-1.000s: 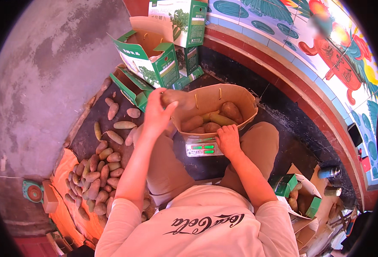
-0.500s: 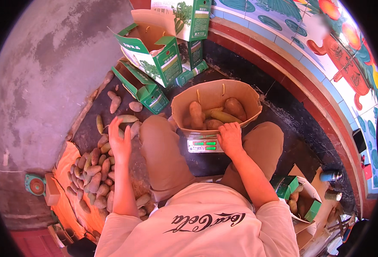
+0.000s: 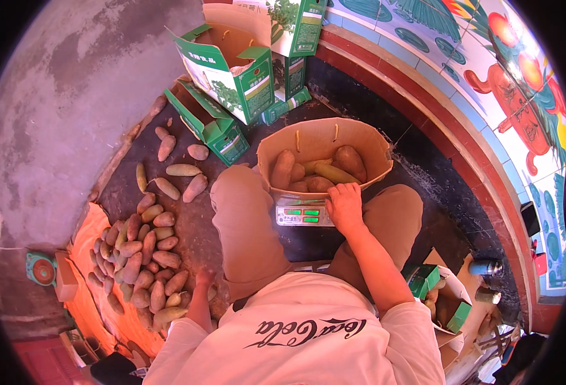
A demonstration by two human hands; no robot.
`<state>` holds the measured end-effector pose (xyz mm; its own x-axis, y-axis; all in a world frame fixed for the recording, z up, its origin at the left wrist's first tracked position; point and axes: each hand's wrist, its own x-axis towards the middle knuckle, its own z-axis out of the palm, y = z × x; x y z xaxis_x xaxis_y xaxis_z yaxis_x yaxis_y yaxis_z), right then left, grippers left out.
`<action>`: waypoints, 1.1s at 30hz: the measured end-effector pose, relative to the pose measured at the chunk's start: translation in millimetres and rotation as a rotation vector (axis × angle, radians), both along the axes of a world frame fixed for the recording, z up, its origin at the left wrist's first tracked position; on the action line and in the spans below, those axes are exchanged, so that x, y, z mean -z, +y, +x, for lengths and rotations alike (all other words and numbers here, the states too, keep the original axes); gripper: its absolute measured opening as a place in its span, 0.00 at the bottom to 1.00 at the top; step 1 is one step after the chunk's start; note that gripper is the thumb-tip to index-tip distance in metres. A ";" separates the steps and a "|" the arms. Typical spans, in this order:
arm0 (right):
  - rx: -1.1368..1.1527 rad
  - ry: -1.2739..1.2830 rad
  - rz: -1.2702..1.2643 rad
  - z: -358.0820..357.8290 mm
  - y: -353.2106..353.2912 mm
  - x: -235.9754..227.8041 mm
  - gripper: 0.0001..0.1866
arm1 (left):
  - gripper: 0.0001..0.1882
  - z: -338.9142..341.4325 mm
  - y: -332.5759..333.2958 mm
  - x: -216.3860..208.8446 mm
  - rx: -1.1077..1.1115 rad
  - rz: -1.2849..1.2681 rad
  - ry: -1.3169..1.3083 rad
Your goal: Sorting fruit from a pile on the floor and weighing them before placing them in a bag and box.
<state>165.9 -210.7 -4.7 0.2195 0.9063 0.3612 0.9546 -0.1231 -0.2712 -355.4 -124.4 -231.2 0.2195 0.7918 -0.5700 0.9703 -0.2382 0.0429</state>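
Observation:
Between my knees a cardboard box point(image 3: 324, 131) with yellow cord handles stands on a digital scale point(image 3: 295, 216) whose green displays are lit. Several long radishes, brownish and green point(image 3: 335, 174), lie inside it. My right hand point(image 3: 345, 204) grips the box's near rim, fingers curled over the edge. Close to my left thigh, my left hand point(image 3: 204, 278) is lowered beside a heap of radishes point(image 3: 143, 256). Its fingers are foreshortened and hard to make out, and no radish shows in it.
Loose radishes point(image 3: 183, 170) lie beyond the heap. Green-and-white cartons point(image 3: 255, 86) are stacked at the back. An orange sheet point(image 3: 90, 282) lies under part of the heap. At right, another carton point(image 3: 456, 295) holds radishes near a blue flask point(image 3: 486, 267). A tiled wall point(image 3: 417, 45) curves behind.
My left hand has swung down and back from above the loose radishes to beside the heap. An upright radish at the box's left now lies lower. My right hand stays on the rim.

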 end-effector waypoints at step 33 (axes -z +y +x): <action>-0.033 -0.033 0.175 -10.8 1.2 -16.6 0.14 | 0.20 -25.4 -115.4 22.3 -0.590 -0.291 -0.024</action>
<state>155.1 -209.5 11.8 0.1759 0.8353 0.5209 0.9662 -0.0452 -0.2539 -380.7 -239.8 -253.4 -0.1894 0.5970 -0.7796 0.9323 0.3584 0.0480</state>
